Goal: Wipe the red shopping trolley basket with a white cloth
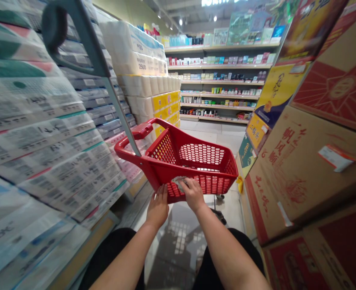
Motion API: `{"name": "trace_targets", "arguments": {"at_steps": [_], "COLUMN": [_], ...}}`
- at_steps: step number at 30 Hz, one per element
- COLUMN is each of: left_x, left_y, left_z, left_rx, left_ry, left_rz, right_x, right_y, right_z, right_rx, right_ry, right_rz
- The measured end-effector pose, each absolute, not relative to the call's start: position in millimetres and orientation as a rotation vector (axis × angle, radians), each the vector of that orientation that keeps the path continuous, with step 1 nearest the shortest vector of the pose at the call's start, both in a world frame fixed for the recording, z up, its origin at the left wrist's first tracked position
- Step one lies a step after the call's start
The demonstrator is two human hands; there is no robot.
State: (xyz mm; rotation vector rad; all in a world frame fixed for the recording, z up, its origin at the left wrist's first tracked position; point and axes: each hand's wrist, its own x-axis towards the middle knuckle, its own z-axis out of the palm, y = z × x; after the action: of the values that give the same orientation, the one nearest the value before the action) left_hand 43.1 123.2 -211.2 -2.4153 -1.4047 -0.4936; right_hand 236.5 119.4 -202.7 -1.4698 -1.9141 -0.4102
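A red plastic shopping basket cart with honeycomb holes stands side-on in front of me. My right hand is closed on a crumpled pale cloth and presses it to the basket's near wall. To its left, my left hand rests with straight fingers against the lower edge of the same wall, holding nothing. A grey handle rises from the cart's left end. Inside the basket, the part of the floor that shows bears no goods.
Wrapped paper packs are stacked high close on the left, with toilet roll packs behind. Cardboard boxes wall the right side. Shelves of small goods stand at the back. Cart wheels show on the tiled floor.
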Motion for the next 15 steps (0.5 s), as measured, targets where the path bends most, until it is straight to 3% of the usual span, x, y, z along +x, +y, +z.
{"name": "trace_targets", "arguments": {"at_steps": [15], "left_x": [69], "left_y": [132], "left_z": [-182], "left_rx": [-2.47], "left_ry": [-1.571], "left_rz": [-0.475], "right_x": [237], "right_y": [114], "right_z": [-191], "right_rx": [-1.653], "right_ry": [-1.897], "right_rz": [-0.211]}}
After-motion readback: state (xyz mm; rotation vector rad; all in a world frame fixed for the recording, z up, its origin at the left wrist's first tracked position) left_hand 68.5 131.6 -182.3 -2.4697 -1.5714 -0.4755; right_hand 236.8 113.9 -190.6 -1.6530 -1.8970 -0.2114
